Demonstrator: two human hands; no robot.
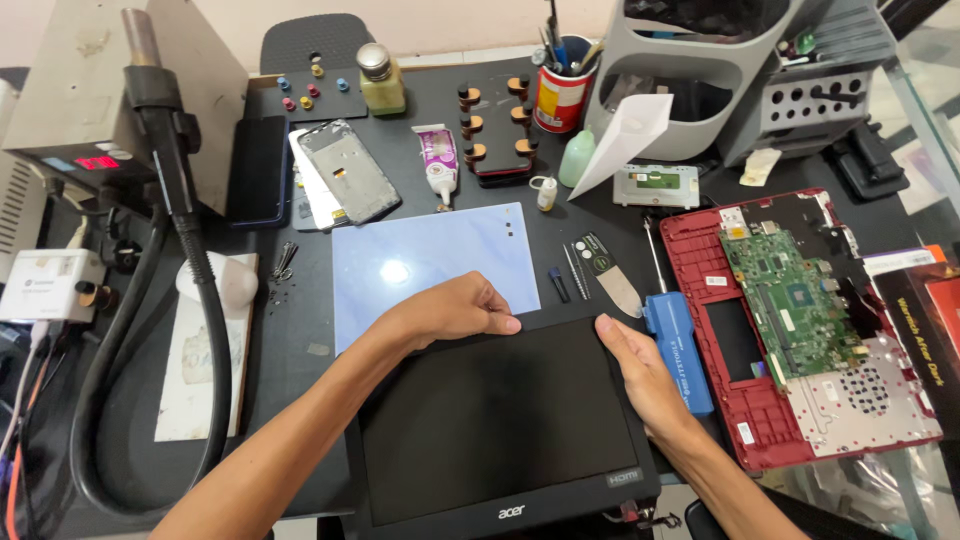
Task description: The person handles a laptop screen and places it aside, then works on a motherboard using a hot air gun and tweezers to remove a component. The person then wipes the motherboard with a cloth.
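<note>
Head view, looking down: a black laptop display panel (500, 420) lies flat on the dark work mat (300, 350), its screen matte and its plastic bezel smooth and rectangular, with the lower edge nearest the camera. Left hand (450, 310) rests on the upper edge of the bezel, fingers curled together and pinching the rim. Right hand (640, 370) lies along the upper right corner, fingers extended and close together, pressed against the bezel edge; whether the fingertips hook under it cannot be told from this angle.

Just behind the panel lies a pale blue glossy rectangular sheet (430, 260), partly covered by the left hand. Beside the right hand sits a blue plastic screwdriver handle (680, 345) with a thin steel shaft. Further right is a red laptop base (800, 330), opened, with its green circuit board (790, 300) exposed. On the left, a ribbed black hose (190, 300) curves down from a hot-air station.
</note>
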